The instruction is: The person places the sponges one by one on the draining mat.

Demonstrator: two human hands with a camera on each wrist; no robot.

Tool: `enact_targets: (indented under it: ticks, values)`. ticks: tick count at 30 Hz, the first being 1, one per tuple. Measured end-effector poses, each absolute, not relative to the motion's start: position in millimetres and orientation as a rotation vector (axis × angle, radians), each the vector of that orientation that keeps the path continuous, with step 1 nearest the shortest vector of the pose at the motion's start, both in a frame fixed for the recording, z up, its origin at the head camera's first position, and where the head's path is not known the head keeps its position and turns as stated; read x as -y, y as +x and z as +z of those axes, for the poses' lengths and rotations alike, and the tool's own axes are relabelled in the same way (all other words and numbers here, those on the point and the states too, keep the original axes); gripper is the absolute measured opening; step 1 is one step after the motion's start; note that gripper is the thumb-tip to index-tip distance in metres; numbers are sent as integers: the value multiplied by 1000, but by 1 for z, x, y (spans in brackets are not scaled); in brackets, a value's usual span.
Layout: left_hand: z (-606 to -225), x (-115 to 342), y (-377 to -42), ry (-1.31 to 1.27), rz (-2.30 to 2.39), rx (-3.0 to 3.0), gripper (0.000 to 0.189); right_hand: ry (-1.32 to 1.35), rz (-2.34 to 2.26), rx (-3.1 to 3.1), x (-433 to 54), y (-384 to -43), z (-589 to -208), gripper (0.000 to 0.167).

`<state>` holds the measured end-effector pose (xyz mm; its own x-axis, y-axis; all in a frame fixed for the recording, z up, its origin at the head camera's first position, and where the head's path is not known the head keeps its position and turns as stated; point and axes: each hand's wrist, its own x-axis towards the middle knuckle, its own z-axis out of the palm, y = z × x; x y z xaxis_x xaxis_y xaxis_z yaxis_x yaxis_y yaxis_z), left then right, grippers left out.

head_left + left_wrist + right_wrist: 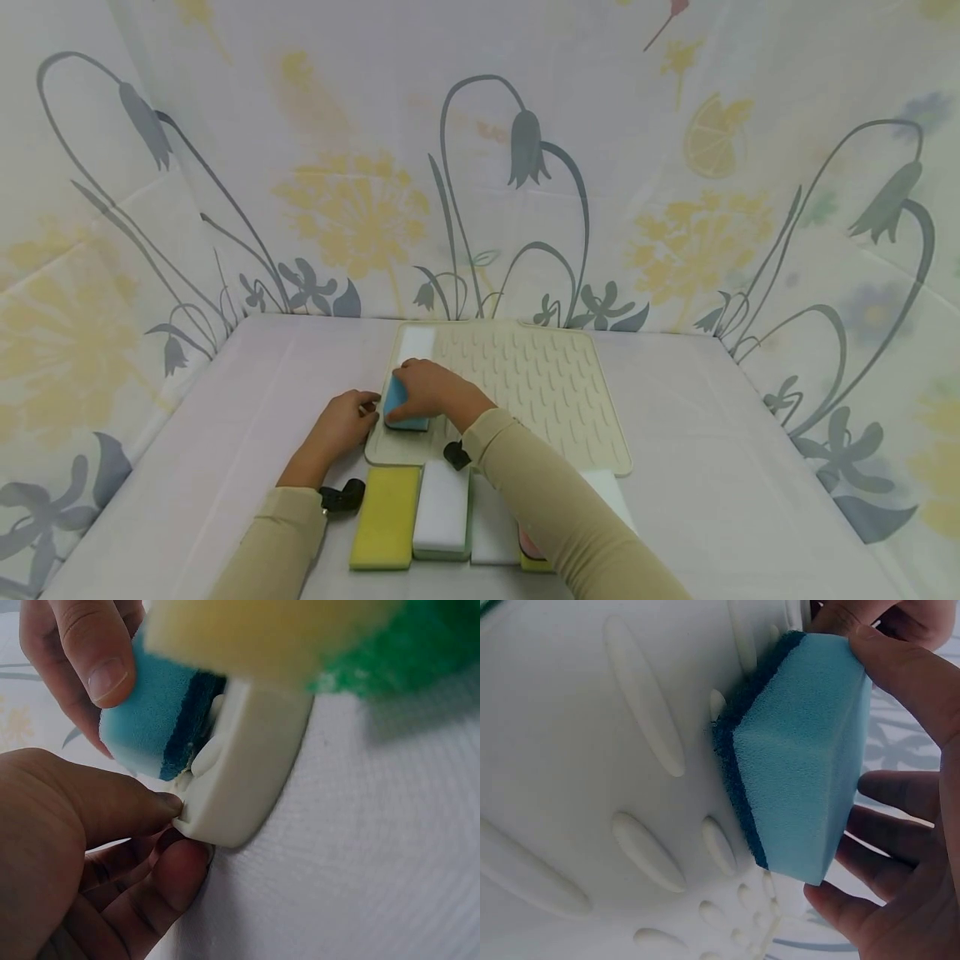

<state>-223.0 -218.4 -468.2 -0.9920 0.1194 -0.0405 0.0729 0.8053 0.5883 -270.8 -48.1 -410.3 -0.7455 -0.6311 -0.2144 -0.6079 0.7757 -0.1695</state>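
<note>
Under right grip [433, 390], half-hidden sponge [412, 423]

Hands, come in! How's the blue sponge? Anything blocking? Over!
Left hand pinching mat edge. Right hand gripping blue sponge at mat's left side. White block beyond; nothing apparently blocking.

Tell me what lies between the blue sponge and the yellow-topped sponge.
A bare near strip of the cream mat lies between the blue sponge in the right hand and the yellow-topped sponge; the head view shows this.
</note>
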Motion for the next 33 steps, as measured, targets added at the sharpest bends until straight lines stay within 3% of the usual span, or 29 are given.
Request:
enact_targets:
  ticks: [15,24,33]
  values:
    - [-473,214,-221,158,930,-2919,37,-949,-91,-2710,40,-268,-408,82]
    - [-471,216,-223,174,894,-2934,36,-984,-27,-2695,31,-260,-389,86]
    - [-470,218,-222,161,877,-2939,36,-1004,-16,-2671,17,-252,-374,79]
